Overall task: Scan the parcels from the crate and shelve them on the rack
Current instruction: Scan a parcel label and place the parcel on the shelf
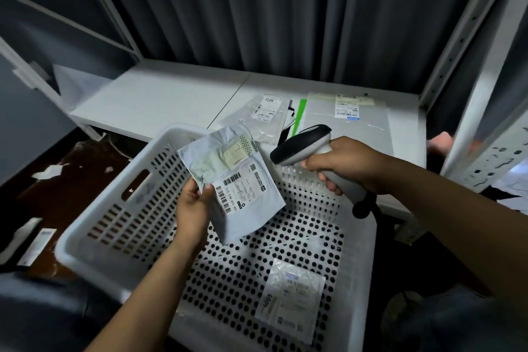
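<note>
My left hand [193, 210] grips a crumpled grey parcel [231, 180] by its lower left edge, label and barcodes facing up, above the white perforated crate [120, 208]. My right hand [345, 164] grips the handle of a grey and black barcode scanner [300, 146], whose head points left toward the parcel's upper right edge. One small clear-bagged parcel [290, 303] lies flat on the crate floor at the front right.
The white rack shelf [160, 97] runs behind the crate; two flat parcels [264, 116] [347, 117] lie on its right half. Rack uprights [485, 80] stand at the right, a dark curtain behind. Brown floor [57, 194] with paper scraps shows at the left.
</note>
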The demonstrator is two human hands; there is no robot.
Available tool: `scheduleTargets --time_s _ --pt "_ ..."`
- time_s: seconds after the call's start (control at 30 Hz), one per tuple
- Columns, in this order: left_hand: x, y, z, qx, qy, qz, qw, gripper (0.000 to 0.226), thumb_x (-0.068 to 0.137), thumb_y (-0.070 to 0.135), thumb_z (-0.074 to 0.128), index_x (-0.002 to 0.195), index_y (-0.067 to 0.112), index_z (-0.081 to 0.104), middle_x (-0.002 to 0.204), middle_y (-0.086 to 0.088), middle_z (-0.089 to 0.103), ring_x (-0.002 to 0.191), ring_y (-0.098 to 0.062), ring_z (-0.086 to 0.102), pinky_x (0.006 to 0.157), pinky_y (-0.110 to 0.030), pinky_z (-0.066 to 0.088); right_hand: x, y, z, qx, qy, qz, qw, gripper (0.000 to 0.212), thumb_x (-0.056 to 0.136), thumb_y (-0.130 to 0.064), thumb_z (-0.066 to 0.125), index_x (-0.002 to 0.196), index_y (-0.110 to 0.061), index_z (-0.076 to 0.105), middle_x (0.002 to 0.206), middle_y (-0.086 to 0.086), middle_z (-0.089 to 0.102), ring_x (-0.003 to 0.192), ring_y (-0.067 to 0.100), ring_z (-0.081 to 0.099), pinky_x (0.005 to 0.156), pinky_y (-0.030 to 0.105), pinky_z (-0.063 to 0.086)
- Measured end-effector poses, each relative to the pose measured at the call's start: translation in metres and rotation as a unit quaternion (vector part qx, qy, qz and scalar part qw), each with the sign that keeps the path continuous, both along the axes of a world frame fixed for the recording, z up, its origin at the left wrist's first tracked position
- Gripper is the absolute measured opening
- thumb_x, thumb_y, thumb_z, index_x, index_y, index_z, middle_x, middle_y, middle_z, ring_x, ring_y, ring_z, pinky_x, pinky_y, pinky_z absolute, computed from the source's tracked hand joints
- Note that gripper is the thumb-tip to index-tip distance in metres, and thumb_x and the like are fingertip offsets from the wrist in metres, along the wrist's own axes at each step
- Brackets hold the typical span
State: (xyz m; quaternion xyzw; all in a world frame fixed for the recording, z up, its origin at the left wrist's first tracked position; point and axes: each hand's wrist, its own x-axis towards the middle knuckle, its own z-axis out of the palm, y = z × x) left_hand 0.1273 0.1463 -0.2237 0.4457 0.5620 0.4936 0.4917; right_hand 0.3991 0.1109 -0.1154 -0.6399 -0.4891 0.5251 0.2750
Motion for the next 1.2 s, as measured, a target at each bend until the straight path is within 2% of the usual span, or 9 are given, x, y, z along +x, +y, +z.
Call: scheduleTargets --time_s 0.1,0.23,0.53,0.67,0.83,0.9,1.0,1.1,1.2 --pt "-0.002 0.003 -0.002 0.007 0.004 0.005 1.0 0.024 0.097 -0.003 0.045 0.103 0.014 0.061 0.089 -0.001 0.069 0.085 -0.023 0.062 0.075 -0.034 0.051 -0.004 0.002 -0.001 0.002 0.009 -0.001 1.0 0.024 0.087 -0.011 0.066 0.066 -0.004 0.058 0.051 0.005 0.055 0.043 0.016 0.051 0.047 0.026 0.045" --pt "-0.005 0.004 -0.004 0.005 0.021 0.017 1.0 0.02 0.098 -0.002 0.045 0.091 0.013 0.057 0.068 0.0 0.063 0.058 -0.014 0.06 0.051 -0.024 0.051 -0.007 0.007 0.0 0.008 0.019 -0.013 1.0 0.022 0.087 -0.012 0.066 0.069 -0.003 0.058 0.053 0.006 0.056 0.043 0.016 0.051 0.047 0.027 0.045" --pt "-0.007 0.004 -0.008 -0.01 0.015 0.005 1.0 0.017 0.1 0.002 0.043 0.097 0.011 0.056 0.058 0.001 0.062 0.051 -0.018 0.057 0.046 -0.029 0.048 -0.01 0.018 -0.005 0.007 0.011 -0.012 1.0 0.021 0.087 -0.013 0.067 0.069 -0.005 0.058 0.054 0.006 0.056 0.045 0.017 0.052 0.047 0.027 0.045" --pt "0.002 0.019 0.002 -0.026 0.001 -0.006 1.0 0.016 0.1 0.004 0.042 0.095 0.011 0.055 0.065 -0.005 0.064 0.058 -0.023 0.061 0.051 -0.035 0.05 -0.003 0.033 -0.009 0.025 0.002 -0.041 0.999 0.023 0.086 -0.014 0.067 0.067 -0.006 0.057 0.05 0.004 0.055 0.044 0.018 0.052 0.047 0.027 0.045" --pt "0.034 0.085 0.026 -0.022 -0.051 0.001 0.998 0.024 0.099 0.0 0.044 0.101 0.017 0.061 0.099 -0.009 0.069 0.088 -0.028 0.066 0.079 -0.044 0.055 0.014 0.061 -0.018 0.071 -0.056 -0.132 0.987 0.02 0.084 -0.019 0.07 0.072 -0.008 0.059 0.053 0.002 0.056 0.042 0.017 0.052 0.044 0.024 0.042" --pt "0.046 0.119 0.033 -0.001 -0.045 -0.007 0.999 0.022 0.097 0.001 0.047 0.102 0.016 0.062 0.1 -0.011 0.07 0.089 -0.03 0.066 0.082 -0.044 0.055 0.02 0.07 -0.021 0.086 -0.086 -0.169 0.978 0.02 0.083 -0.021 0.071 0.073 -0.01 0.058 0.058 0.004 0.056 0.042 0.017 0.053 0.042 0.022 0.04" --pt "0.068 0.175 0.047 0.008 -0.054 -0.013 0.998 0.019 0.097 0.003 0.049 0.105 0.014 0.062 0.09 -0.007 0.069 0.079 -0.023 0.065 0.076 -0.037 0.053 0.031 0.085 -0.025 0.106 -0.13 -0.202 0.965 0.021 0.083 -0.023 0.072 0.073 -0.011 0.058 0.061 0.004 0.059 0.043 0.015 0.054 0.041 0.021 0.041" --pt "0.088 0.222 0.059 0.024 -0.073 -0.042 0.996 0.014 0.098 0.004 0.05 0.103 0.011 0.061 0.088 -0.007 0.067 0.075 -0.02 0.064 0.077 -0.035 0.053 0.038 0.097 -0.03 0.112 -0.169 -0.213 0.956 0.022 0.081 -0.028 0.073 0.083 -0.009 0.063 0.072 0.006 0.065 0.059 0.021 0.062 0.057 0.031 0.054" --pt "0.096 0.259 0.05 0.021 0.005 -0.062 0.998 0.011 0.096 0.005 0.054 0.096 0.014 0.061 0.088 -0.009 0.068 0.078 -0.025 0.065 0.079 -0.038 0.054 0.042 0.106 -0.033 0.114 -0.191 -0.221 0.949 0.022 0.08 -0.032 0.072 0.085 -0.012 0.062 0.082 0.008 0.068 0.074 0.028 0.067 0.072 0.041 0.058"
